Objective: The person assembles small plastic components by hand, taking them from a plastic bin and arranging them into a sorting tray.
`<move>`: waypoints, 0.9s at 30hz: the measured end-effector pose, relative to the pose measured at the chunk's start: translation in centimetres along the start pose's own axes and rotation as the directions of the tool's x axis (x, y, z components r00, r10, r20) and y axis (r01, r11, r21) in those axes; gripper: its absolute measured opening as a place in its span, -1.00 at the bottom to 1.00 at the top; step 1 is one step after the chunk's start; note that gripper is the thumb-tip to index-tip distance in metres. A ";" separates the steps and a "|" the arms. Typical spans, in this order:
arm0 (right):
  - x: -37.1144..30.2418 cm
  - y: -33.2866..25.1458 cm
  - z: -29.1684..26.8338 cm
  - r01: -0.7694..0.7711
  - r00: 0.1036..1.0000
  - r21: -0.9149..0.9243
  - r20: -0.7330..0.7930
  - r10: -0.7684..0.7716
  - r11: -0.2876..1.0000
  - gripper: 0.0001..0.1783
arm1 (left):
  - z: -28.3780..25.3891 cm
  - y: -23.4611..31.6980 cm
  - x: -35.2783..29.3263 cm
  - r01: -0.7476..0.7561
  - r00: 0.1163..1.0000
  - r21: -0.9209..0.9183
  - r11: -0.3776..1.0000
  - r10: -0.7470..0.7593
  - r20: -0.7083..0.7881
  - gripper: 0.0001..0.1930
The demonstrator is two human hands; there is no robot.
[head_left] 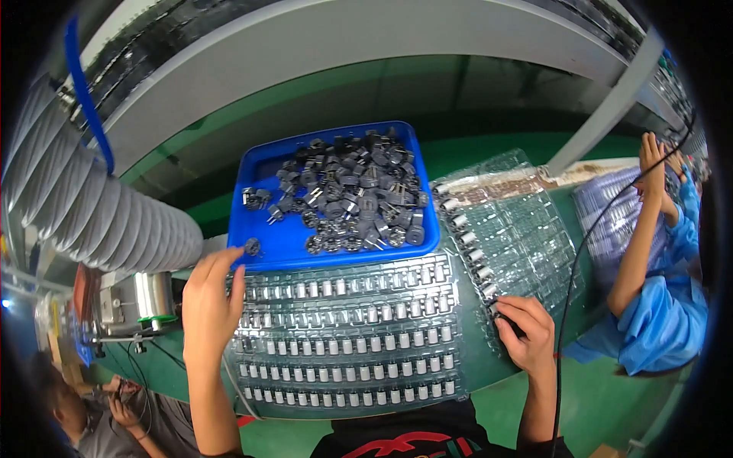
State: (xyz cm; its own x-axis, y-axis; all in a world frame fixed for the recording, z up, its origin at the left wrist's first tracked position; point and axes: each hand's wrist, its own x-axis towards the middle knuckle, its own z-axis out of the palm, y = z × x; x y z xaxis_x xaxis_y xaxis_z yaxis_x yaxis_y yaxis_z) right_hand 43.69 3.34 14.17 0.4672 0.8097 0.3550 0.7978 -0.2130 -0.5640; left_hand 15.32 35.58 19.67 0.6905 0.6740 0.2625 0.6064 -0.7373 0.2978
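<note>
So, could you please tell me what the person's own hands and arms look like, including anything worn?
The bare left hand and bare right hand show no gloves or wristbands. The forearms are uncovered down to black cloth near the lower edge. The black fabric top has a red print.

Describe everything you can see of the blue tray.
The blue tray is shallow, with raised walls and rounded corners, apparently plastic. It sits open side up on the green table, beyond the clear partitioned tray. A heap of dark parts with metal prongs fills its right and far areas; its near left is mostly bare, with one lone part. The left hand reaches its near-left corner; whether it touches the tray is unclear.
</note>
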 end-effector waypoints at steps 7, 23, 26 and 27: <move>0.2 -0.9 -0.4 0.090 0.996 -0.048 -0.010 -0.091 0.995 -0.55 | 2.8 -2.5 3.1 -0.025 0.999 0.132 0.991 0.018 0.051 -0.75; 9.7 -12.6 10.5 0.456 0.851 -0.112 0.345 -0.396 0.883 -0.66 | 0.3 5.4 -0.4 0.032 0.997 -0.500 0.866 -0.064 -0.047 -0.76; 9.3 -12.7 12.8 0.476 0.854 -0.241 0.357 -0.379 0.846 -0.72 | -0.8 7.3 -0.9 0.007 0.993 -0.625 0.781 -0.078 -0.087 -0.75; 8.9 -12.7 13.1 0.468 0.864 -0.244 0.328 -0.383 0.849 -0.72 | -0.2 7.3 -1.5 -0.009 0.989 -0.670 0.743 -0.092 -0.115 -0.74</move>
State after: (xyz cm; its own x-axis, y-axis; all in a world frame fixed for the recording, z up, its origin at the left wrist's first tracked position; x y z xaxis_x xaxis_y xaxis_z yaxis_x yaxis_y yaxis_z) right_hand 32.71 20.47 14.74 -0.0265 0.9601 0.2783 0.9892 0.0652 -0.1310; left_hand 18.59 29.23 21.65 0.5821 0.7397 0.3375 0.1803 -0.5222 0.8336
